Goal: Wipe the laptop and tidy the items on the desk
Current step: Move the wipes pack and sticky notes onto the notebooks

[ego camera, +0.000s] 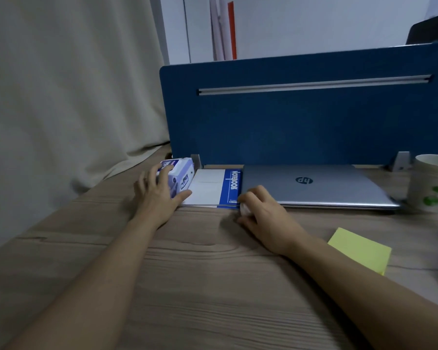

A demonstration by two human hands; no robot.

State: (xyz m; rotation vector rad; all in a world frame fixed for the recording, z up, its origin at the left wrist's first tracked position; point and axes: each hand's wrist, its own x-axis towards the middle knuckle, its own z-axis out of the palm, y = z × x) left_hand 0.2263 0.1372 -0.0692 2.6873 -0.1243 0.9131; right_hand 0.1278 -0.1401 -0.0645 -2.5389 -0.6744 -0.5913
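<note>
A closed silver laptop (pixel 314 186) lies along the far edge of the wood-grain desk (pixel 187 286), touching a blue-and-white notebook (pixel 213 188) on its left. The left hand (pixel 157 195) wraps spread fingers around a blue-and-white pack of wet wipes (pixel 178 176) at the notebook's left edge. The right hand (pixel 261 210), curled around a crumpled white wipe (pixel 244 209), rests at the laptop's near-left corner.

left grip (pixel 157 195): bare | right grip (pixel 263 213): bare | forearms: sleeveless
</note>
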